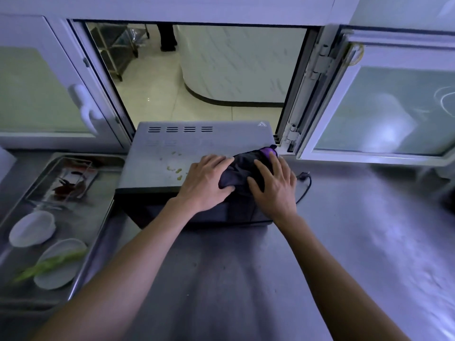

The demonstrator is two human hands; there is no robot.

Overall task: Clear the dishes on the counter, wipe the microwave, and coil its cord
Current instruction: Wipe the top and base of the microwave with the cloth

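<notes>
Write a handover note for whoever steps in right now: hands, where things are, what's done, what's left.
Left hand and right hand: both pressed on the dark cloth, fingers fairly straight, at the front right of the microwave top.
Yellowish food spots lie on the top, left of the cloth, not yet wiped.
Dishes: two white dishes, one holding a green vegetable piece, and a clear container sit in the metal tray to the left. Clearing looks done.
Cord lies loose on the steel counter, right of the microwave.
Left: finish wiping, coil the cord.

Steel counter (344,242), open white-framed window (369,94), pale tiled floor (157,89), dim light
</notes>
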